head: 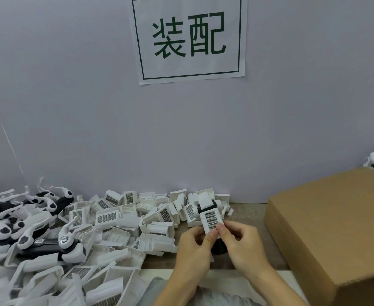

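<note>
1. Near the front edge of the table, a little right of centre, your two hands meet around one white plastic part.
2. Your left hand has its fingers curled. Its thumb and fingertips pinch the near end of the part from the left.
3. Your right hand pinches the same end from the right, with thumb and forefinger closed on it. The two thumb tips almost touch.
4. You hold the part above the table, tilted away from you. Its dark grid faces up, a black band crosses its middle, and a plain white block sits at its far end.
5. A dark round object sits just beneath your hands. It is mostly hidden, so I cannot tell what it is.
6. A pile of similar white parts spreads to the left and behind your hands, reaching back to the wall.
7. Further left lies a heap of black-and-white handles.
8. A closed cardboard box stands just to your right.
9. A paper sign with two large green characters hangs on the grey wall above.
</note>
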A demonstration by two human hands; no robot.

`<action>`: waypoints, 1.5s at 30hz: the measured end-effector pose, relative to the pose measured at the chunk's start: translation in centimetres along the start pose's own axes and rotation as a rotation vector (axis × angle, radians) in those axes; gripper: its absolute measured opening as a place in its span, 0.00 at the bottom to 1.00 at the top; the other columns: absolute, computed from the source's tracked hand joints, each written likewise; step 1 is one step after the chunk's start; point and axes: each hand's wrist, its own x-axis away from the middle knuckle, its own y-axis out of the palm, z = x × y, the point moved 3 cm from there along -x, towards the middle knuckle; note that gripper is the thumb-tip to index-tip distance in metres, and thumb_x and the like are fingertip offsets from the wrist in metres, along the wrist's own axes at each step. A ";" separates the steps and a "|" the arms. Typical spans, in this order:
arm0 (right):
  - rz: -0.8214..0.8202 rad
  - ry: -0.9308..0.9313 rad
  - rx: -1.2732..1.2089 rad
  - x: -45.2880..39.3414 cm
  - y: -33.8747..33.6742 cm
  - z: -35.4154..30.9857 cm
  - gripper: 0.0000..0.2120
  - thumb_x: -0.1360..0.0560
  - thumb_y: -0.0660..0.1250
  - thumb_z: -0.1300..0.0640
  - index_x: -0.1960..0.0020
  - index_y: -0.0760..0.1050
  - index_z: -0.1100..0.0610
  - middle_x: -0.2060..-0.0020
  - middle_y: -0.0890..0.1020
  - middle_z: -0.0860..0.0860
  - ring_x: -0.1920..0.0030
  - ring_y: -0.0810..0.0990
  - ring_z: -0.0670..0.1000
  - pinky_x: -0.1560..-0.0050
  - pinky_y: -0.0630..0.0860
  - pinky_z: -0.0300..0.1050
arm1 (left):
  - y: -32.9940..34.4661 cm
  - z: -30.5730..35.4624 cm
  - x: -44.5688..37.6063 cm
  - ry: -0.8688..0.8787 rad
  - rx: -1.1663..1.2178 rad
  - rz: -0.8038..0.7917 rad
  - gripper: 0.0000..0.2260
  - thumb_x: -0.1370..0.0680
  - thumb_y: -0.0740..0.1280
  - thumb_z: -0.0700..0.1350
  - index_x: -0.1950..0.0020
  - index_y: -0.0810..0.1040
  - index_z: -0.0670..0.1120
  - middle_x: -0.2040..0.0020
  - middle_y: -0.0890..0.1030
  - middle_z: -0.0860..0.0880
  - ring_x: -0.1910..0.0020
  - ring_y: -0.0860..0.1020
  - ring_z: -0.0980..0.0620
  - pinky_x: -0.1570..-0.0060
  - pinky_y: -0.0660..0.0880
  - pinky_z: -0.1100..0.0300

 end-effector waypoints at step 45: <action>-0.089 0.612 -0.574 0.5 -0.1 1.1 0.22 0.18 0.53 0.58 0.65 0.76 0.65 0.69 0.75 0.62 0.72 0.74 0.59 0.70 0.79 0.51 | -1.2 0.3 -0.3 -0.134 0.643 0.032 0.22 0.27 0.70 0.45 0.33 0.78 0.44 0.40 0.82 0.38 0.45 0.82 0.40 0.53 0.80 0.52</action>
